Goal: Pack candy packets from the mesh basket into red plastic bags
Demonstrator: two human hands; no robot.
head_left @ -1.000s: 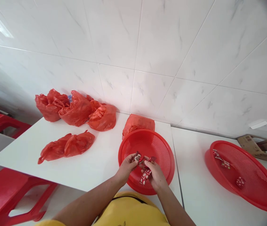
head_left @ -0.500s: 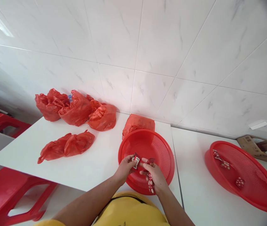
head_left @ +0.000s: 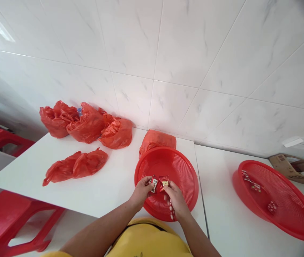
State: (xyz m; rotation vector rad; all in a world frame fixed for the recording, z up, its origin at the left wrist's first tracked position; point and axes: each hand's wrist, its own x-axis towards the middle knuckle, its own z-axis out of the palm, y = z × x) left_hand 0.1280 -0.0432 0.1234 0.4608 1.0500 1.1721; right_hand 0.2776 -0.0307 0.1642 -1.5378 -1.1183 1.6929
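Tabletop [head_left: 93,192]: white; two surfaces side by side
Baskets: two, red mesh; near basket [head_left: 180,166] under the hands; far basket [head_left: 288,214] well apart to the right, a few sweets inside
Bags: five red plastic; three [head_left: 87,123] by the wall; one flat [head_left: 74,166]; one [head_left: 155,139] behind the near basket
Left hand [head_left: 141,192]: fingers pinching one wrapped sweet [head_left: 154,182] over the near basket
Right hand [head_left: 177,200]: fingers pinching another sweet [head_left: 164,180]; a spotted strip [head_left: 171,210] hangs from the palm

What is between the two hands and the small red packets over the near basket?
Nothing visible. The left hand pinches one red packet and the right hand another packet, directly over the red basket.
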